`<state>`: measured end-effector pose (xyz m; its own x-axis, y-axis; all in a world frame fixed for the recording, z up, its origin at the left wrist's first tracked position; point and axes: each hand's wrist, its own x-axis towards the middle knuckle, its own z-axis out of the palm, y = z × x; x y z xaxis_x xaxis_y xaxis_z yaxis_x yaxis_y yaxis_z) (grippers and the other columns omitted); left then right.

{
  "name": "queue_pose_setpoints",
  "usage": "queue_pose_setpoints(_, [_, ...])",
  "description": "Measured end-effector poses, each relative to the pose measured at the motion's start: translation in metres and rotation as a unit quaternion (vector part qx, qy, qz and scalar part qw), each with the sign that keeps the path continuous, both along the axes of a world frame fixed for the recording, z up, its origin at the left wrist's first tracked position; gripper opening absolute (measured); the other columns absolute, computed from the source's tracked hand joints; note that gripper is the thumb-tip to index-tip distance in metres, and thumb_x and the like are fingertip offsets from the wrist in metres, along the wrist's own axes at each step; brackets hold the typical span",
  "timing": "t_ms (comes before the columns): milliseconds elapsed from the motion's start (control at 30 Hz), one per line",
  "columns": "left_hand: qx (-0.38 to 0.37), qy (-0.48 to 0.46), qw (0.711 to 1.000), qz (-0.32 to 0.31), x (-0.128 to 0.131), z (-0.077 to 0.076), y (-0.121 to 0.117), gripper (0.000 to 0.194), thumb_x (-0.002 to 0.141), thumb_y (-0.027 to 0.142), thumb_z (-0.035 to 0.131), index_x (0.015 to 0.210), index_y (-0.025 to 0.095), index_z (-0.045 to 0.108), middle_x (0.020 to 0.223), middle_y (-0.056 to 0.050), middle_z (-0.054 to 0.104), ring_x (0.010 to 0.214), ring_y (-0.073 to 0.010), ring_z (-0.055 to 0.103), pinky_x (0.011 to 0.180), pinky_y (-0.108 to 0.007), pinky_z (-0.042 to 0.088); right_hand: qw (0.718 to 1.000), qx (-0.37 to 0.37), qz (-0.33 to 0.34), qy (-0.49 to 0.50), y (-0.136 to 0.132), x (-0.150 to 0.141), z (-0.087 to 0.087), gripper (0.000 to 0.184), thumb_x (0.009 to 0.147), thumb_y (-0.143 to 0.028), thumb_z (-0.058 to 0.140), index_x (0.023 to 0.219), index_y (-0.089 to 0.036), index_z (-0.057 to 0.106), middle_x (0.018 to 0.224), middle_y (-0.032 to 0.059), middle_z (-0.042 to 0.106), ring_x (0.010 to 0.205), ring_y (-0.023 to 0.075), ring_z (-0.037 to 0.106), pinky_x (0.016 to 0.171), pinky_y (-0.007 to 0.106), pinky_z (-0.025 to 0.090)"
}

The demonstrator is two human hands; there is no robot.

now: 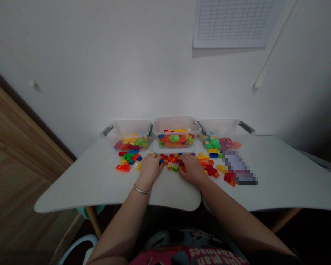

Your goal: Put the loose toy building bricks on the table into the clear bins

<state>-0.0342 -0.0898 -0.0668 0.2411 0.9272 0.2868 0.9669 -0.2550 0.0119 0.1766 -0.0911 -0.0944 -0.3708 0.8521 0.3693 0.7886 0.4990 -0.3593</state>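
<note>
My left hand (150, 166) rests knuckles-up on the white table (99, 180), fingers curled among loose plastic bricks (171, 160); a blue brick sits at its fingertips. A silver bangle circles that wrist. My right hand (191, 167) lies beside it, fingers bent over red and orange bricks. What either hand grips is too small to make out. More bricks lie scattered left (128, 158) and right (212, 167) of the hands.
Three clear plastic bins stand against the wall: left (128, 129), middle (176, 123) and right (223, 127), each holding coloured bricks. A blurred flat object (239, 169) lies on the right. A wooden panel (16, 154) flanks the left. A chart (231, 22) hangs above.
</note>
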Motion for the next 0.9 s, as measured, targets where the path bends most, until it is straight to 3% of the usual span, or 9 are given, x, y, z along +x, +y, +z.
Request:
queue_pose_setpoints(367, [0.011, -0.064, 0.997, -0.030, -0.002, -0.005, 0.004, 0.017, 0.081, 0.030, 0.064, 0.094, 0.021, 0.071, 0.094, -0.008, 0.071, 0.096, -0.0274, 0.058, 0.086, -0.038, 0.047, 1.000, -0.001, 0.002, -0.001, 0.002, 0.000, -0.003, 0.038, 0.082, -0.023, 0.057, 0.119, -0.019, 0.060, 0.124, 0.0087, 0.062, 0.118, 0.0242, 0.051, 0.106, 0.041, 0.037])
queue_pose_setpoints(667, [-0.011, -0.157, 0.987, -0.032, -0.005, 0.006, 0.004, 0.018, 0.081, 0.021, 0.062, 0.097, 0.019, 0.069, 0.102, -0.009, 0.070, 0.097, -0.0236, 0.064, 0.090, -0.036, 0.050, 1.000, -0.005, 0.000, -0.006, 0.000, 0.000, 0.002, 0.035, 0.083, -0.023, 0.055, 0.117, -0.019, 0.061, 0.123, 0.0093, 0.062, 0.116, 0.0238, 0.052, 0.104, 0.040, 0.037])
queue_pose_setpoints(767, [-0.001, -0.233, 0.970, -0.066, -0.006, 0.011, 0.007, 0.020, 0.080, 0.021, 0.062, 0.099, 0.021, 0.068, 0.098, -0.007, 0.070, 0.092, -0.0219, 0.065, 0.088, -0.037, 0.052, 1.000, -0.006, 0.000, -0.004, -0.001, 0.000, 0.003, 0.035, 0.082, -0.022, 0.056, 0.117, -0.018, 0.061, 0.122, 0.0097, 0.062, 0.116, 0.0236, 0.052, 0.104, 0.040, 0.037])
queue_pose_setpoints(900, [0.116, -0.380, 0.910, -0.113, -0.002, 0.025, 0.013, 0.028, 0.083, 0.024, 0.059, 0.110, 0.022, 0.064, 0.108, -0.007, 0.066, 0.090, -0.0178, 0.064, 0.085, -0.035, 0.054, 1.000, -0.007, 0.002, -0.007, 0.000, 0.000, 0.002, 0.034, 0.083, -0.023, 0.056, 0.116, -0.018, 0.061, 0.121, 0.0103, 0.063, 0.115, 0.0240, 0.052, 0.102, 0.041, 0.038])
